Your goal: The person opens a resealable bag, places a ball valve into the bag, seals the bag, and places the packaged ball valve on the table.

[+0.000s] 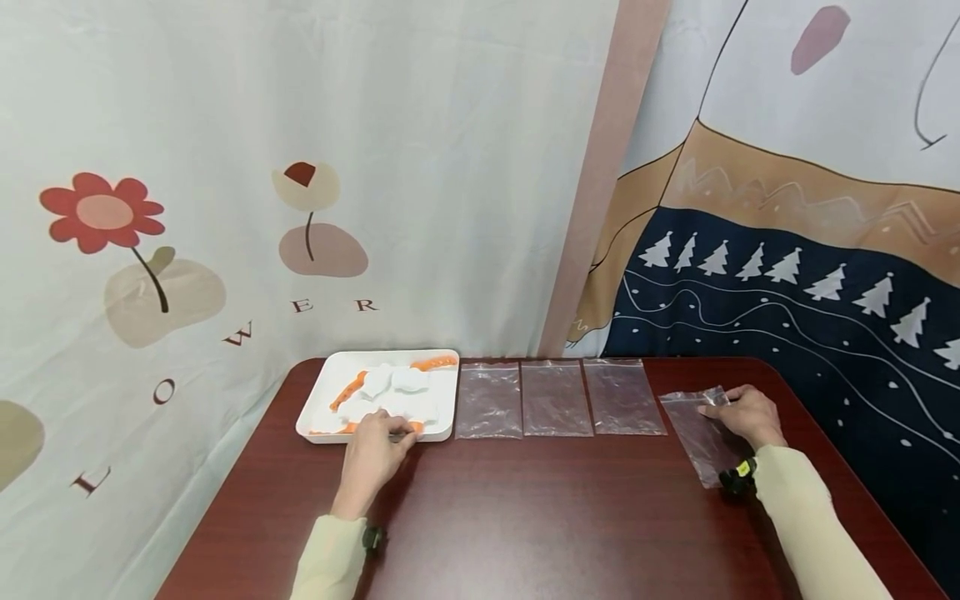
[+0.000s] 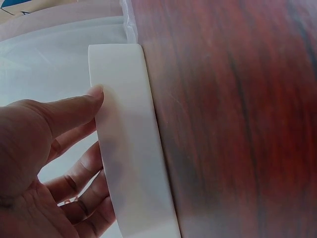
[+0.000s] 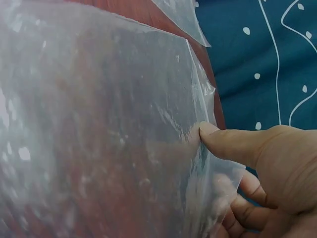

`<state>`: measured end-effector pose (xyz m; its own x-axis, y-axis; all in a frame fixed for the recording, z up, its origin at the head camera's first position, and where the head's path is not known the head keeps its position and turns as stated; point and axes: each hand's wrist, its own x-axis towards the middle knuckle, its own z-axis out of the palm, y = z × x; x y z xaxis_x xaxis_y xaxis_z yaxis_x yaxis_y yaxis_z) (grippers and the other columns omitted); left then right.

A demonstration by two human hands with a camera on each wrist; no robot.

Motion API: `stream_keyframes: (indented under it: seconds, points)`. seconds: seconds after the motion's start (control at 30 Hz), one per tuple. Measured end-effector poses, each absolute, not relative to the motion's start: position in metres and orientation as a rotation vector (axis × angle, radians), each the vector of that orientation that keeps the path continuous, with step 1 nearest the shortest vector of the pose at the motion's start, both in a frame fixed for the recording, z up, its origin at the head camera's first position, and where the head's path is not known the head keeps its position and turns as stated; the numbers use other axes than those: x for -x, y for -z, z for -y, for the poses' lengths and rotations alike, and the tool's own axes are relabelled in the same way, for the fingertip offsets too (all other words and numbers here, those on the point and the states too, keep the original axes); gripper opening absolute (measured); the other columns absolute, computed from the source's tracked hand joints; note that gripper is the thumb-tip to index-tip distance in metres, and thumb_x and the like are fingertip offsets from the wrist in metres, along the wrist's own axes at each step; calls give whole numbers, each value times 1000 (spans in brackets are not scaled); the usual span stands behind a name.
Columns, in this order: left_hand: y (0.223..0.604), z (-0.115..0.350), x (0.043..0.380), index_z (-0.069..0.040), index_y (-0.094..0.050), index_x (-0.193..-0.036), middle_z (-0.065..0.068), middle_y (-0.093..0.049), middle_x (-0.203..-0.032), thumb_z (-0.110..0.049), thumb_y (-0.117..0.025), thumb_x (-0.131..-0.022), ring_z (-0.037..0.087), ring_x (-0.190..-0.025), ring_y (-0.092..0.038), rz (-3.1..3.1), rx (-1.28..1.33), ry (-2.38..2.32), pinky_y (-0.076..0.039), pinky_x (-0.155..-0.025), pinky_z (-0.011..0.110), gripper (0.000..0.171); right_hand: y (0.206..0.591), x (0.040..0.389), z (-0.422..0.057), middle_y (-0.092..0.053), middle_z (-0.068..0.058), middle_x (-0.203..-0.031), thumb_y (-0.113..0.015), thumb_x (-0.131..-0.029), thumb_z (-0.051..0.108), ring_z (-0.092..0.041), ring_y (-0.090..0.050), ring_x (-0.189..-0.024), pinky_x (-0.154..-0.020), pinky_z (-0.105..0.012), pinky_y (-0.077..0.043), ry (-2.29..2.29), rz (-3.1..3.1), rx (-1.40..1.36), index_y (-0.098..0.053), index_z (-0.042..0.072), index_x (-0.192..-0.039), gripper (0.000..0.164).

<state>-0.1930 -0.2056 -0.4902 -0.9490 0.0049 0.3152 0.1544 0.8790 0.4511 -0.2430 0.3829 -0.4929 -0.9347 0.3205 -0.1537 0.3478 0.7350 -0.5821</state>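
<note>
On the right, my right hand (image 1: 750, 414) pinches the top edge of a clear zip-lock bag (image 1: 701, 433); in the right wrist view the thumb lies on the bag's film (image 3: 143, 119), with fingers behind it. My left hand (image 1: 375, 454) reaches over the front rim of a white tray (image 1: 309, 417), its thumb at the rim and fingers curled inside, partly hidden by the wall (image 2: 124, 119) in the left wrist view. I cannot tell whether they hold anything. Narrow orange pieces (image 1: 348, 392) with small dark spots and white rounded pieces (image 1: 411, 381) lie in the tray.
Three more clear zip-lock bags, the left (image 1: 489, 402), middle (image 1: 557, 400) and right (image 1: 624, 398), lie flat in a row between tray and right hand. The dark red wooden table (image 1: 555, 517) ends at a printed curtain (image 1: 450, 167) behind.
</note>
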Motion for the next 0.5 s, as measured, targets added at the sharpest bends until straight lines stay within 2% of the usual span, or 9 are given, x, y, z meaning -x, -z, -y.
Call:
stream_keyframes:
  seconds: [0.13,0.27,0.37,0.5]
  points:
    - [490,205,193,-21,-78,-79,0,-56,-73,-22,-85,-83,23,-75,-55,2742,114,687,-42,-61,33,8,494,244,-387,-61,-30,-107,-78,-88,33,-37,-57,-91,-71,-41,-53,957,-2918,-490,-51,-13,-125,65]
    - [490,204,193,-20,-78,-79,0,-55,-73,-22,-85,-83,23,-76,-55,2746,105,686,-42,-61,33,8,493,244,-390,-69,-24,-98,-71,-93,27,-31,-61,-84,-65,-33,-50,916,-2948,-371,-58,-10,-123,49]
    - [490,205,193,-20,-78,-80,0,-55,-74,-21,-85,-83,22,-76,-55,2751,106,688,-42,-61,32,8,491,243,-390,-70,-18,-90,-61,-99,23,-27,-60,-78,-62,-32,-47,900,-2968,-291,-64,-7,-118,36]
    - [491,205,192,-20,-78,-80,-1,-56,-74,-21,-85,-83,21,-75,-53,2749,114,683,-41,-61,32,8,487,240,-388,-68,-13,-85,-53,-102,23,-24,-57,-74,-59,-31,-44,881,-2993,-216,-66,-5,-113,33]
